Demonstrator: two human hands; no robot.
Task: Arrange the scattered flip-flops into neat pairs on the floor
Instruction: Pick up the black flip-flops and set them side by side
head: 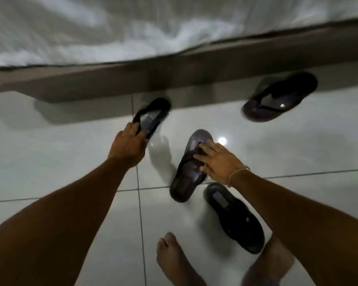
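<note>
Several dark flip-flops lie on the white tiled floor (70, 153). My left hand (128, 145) grips the near end of a black flip-flop (153, 116) that is tilted up near the bed base. My right hand (217, 159) is closed over the strap of a dark brown flip-flop (187, 174) lying in the middle. A second black flip-flop (234, 217) lies just below my right wrist. Another dark brown flip-flop (279, 98) rests at the upper right, apart from the others, close to the bed base.
A brown bed base (132, 79) runs across the top, with white bedding (91, 32) above it. My bare foot (174, 259) stands at the bottom centre. Open tiles spread to the left and far right.
</note>
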